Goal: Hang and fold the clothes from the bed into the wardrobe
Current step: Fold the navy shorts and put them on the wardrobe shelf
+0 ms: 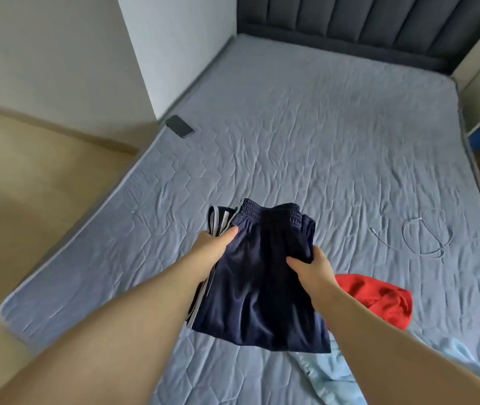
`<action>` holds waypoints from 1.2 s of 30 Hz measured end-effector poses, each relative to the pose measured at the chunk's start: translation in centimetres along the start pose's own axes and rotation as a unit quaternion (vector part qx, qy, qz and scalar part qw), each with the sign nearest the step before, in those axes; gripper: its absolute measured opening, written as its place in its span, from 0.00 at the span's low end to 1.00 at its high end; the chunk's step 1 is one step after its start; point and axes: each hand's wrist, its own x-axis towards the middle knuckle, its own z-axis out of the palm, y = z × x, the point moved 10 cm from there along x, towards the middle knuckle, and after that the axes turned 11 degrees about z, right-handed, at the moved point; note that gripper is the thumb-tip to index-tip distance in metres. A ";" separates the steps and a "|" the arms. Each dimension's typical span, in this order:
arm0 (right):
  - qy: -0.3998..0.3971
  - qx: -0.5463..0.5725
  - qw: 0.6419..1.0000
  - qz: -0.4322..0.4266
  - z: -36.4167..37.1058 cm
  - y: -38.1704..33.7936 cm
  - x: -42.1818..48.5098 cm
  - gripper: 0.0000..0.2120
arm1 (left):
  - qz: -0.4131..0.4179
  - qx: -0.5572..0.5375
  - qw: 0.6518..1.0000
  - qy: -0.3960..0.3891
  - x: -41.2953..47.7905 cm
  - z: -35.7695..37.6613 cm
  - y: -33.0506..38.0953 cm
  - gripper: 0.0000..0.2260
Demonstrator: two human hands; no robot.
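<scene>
Navy shorts (257, 276) with white side stripes and an elastic waistband hang folded above the bed (320, 135). My left hand (214, 244) grips their left, striped edge with the thumb on top. My right hand (311, 268) grips the right edge just below the waistband. A red garment (379, 296) lies crumpled on the quilt to the right of my right forearm. A light blue garment (329, 372) is spread at the near edge, partly under the shorts and my arm.
A dark phone (179, 126) lies at the bed's far left edge by a white wall. A thin cable (425, 235) is coiled on the right side. A dark padded headboard (364, 21) stands at the back; tan floor (28, 200) runs along the left.
</scene>
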 end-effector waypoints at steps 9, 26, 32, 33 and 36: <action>-0.090 -0.058 0.980 -0.167 1.9 -18.3 -12.3 0.08 | 0.095 -0.058 0.988 0.110 -8.7 -14.9 13.2 0.30; -0.277 -0.132 0.885 -0.349 33.3 -34.1 -39.8 0.11 | 0.160 -0.127 0.898 0.390 -26.3 -57.5 12.4 0.27; -0.346 -0.159 0.855 -0.351 48.9 -33.5 -48.9 0.07 | 0.125 -0.156 0.880 0.431 -28.9 -72.1 4.1 0.29; -0.363 -0.161 0.848 -0.351 51.3 -33.2 -50.6 0.06 | 0.118 -0.159 0.876 0.439 -29.4 -74.3 2.8 0.29; -0.391 -0.169 0.836 -0.347 57.9 -32.1 -54.7 0.05 | 0.103 -0.163 0.861 0.471 -31.0 -80.5 -0.9 0.29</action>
